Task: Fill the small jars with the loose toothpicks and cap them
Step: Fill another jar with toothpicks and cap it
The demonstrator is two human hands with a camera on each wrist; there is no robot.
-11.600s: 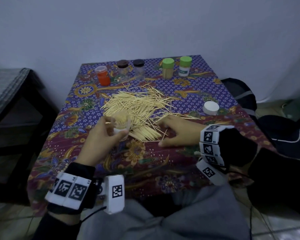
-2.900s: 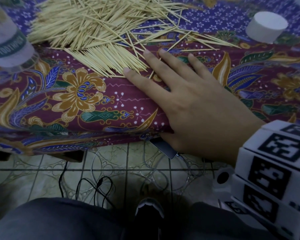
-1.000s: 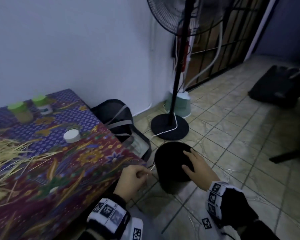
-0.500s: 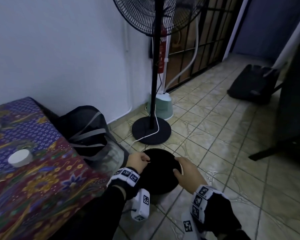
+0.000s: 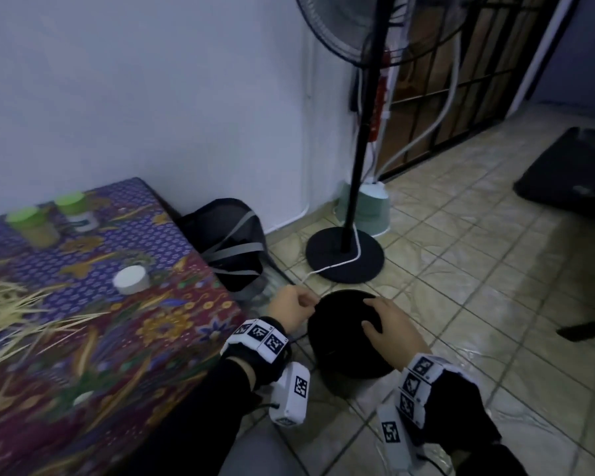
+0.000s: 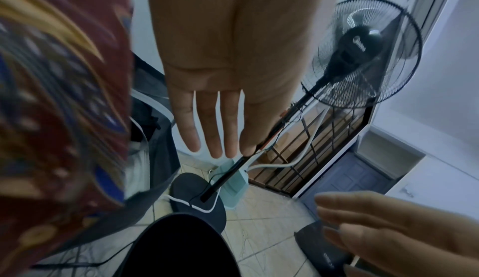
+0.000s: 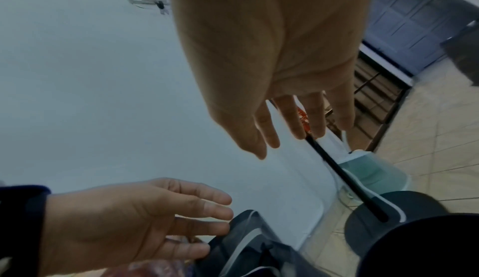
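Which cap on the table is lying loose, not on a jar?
The white cap, alone on the cloth near the table's right edge. The two green caps at the back sit on their jars.

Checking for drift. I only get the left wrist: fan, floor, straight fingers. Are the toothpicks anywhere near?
Observer: No. The head view has the toothpicks piled on the table, well left of both hands.
Operator: Jars?
Observer: Two green-lidded jars stand at the table's far edge, and a white cap lies loose nearer the hands.
Operator: Is the right hand touching anything?
Observer: The right hand rests on a black round thing on the floor. The left hand is at its rim.
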